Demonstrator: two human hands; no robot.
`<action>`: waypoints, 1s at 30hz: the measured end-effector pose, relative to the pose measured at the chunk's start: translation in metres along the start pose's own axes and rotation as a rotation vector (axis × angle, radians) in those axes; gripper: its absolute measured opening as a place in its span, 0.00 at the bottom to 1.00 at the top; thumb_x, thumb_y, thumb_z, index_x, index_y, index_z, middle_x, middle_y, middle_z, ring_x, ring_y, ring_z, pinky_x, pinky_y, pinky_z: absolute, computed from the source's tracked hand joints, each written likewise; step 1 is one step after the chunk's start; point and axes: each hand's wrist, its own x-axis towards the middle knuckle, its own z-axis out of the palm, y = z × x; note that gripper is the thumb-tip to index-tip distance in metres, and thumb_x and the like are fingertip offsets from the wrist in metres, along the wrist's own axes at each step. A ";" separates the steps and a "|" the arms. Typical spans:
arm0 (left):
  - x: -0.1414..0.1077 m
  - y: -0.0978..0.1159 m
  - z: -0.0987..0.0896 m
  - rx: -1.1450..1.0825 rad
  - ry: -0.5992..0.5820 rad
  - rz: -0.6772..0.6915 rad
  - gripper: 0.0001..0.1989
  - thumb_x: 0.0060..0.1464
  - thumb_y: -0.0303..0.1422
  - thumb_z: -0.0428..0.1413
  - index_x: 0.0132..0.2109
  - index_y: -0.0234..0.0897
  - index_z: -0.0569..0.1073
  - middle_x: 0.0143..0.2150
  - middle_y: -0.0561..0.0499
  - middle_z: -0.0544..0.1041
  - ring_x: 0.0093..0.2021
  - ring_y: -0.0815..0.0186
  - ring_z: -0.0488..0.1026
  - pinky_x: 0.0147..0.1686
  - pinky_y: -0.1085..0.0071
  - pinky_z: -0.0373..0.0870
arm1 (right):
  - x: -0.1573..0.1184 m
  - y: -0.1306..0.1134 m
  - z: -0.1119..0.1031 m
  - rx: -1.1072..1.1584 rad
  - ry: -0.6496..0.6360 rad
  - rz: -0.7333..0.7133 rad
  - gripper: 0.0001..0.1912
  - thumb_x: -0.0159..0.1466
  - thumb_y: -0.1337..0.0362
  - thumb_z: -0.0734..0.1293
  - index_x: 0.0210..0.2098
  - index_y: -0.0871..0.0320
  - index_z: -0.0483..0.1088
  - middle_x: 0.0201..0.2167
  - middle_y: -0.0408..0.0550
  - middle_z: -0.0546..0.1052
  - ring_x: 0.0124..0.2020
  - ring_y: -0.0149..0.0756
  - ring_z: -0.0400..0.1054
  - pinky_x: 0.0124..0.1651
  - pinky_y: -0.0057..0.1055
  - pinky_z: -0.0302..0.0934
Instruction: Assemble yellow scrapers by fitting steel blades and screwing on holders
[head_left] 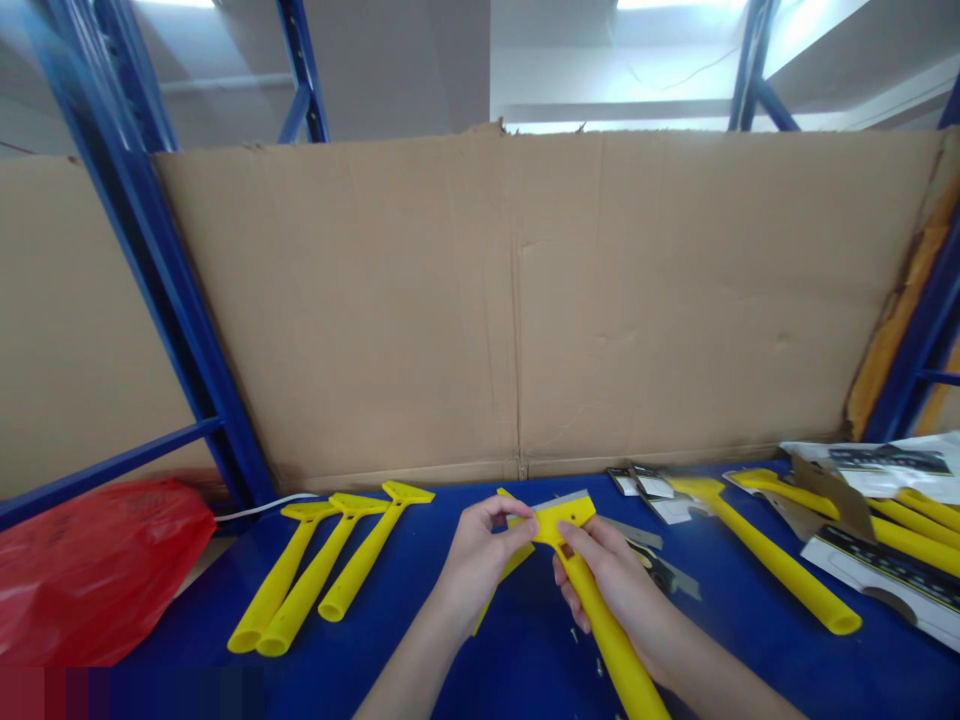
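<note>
A yellow scraper (600,610) with a long hollow handle is held in front of me, its wide head up and a thin metal blade edge (576,497) showing along the top. My right hand (600,565) is wrapped round the neck just under the head. With thumb and fingers, my left hand (495,535) pinches the left end of the head. Behind the left hand a flat yellow piece (512,565) lies on the table, partly hidden. Close to the right hand are loose metal blades (679,575) and a dark tool (656,568) I cannot make out fully.
Several yellow scrapers lie on the blue table (420,660): a group at left (360,560), another at right (780,555). Small packets (660,495) and opened packaging (877,575) sit at right. A red plastic bag (97,570) is far left. Cardboard (390,320) stands behind.
</note>
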 end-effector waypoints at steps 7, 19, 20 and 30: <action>0.001 0.002 -0.001 -0.112 -0.064 -0.066 0.14 0.31 0.32 0.65 0.30 0.35 0.72 0.28 0.52 0.74 0.31 0.68 0.70 0.34 0.71 0.64 | 0.002 0.002 -0.001 0.008 0.003 0.003 0.10 0.59 0.56 0.63 0.29 0.55 0.59 0.14 0.37 0.69 0.10 0.25 0.58 0.10 0.19 0.52; 0.001 0.001 -0.010 -0.160 -0.140 -0.197 0.18 0.33 0.30 0.65 0.36 0.36 0.71 0.33 0.52 0.76 0.32 0.70 0.71 0.31 0.74 0.62 | 0.001 0.003 0.000 -0.026 -0.013 0.007 0.08 0.61 0.58 0.60 0.31 0.54 0.58 0.14 0.36 0.69 0.09 0.25 0.57 0.09 0.19 0.51; 0.001 0.001 -0.012 -0.149 -0.153 -0.199 0.18 0.33 0.30 0.65 0.36 0.35 0.71 0.33 0.52 0.76 0.31 0.70 0.71 0.31 0.75 0.62 | 0.001 0.002 0.000 -0.034 -0.018 0.014 0.07 0.61 0.58 0.60 0.31 0.54 0.58 0.14 0.36 0.69 0.09 0.25 0.57 0.10 0.19 0.51; 0.004 0.009 -0.027 0.070 -0.252 -0.152 0.18 0.31 0.30 0.67 0.33 0.34 0.73 0.28 0.53 0.75 0.29 0.68 0.71 0.33 0.72 0.65 | -0.002 0.000 0.000 -0.145 -0.104 0.080 0.06 0.63 0.59 0.58 0.34 0.55 0.60 0.14 0.36 0.69 0.10 0.24 0.58 0.09 0.18 0.50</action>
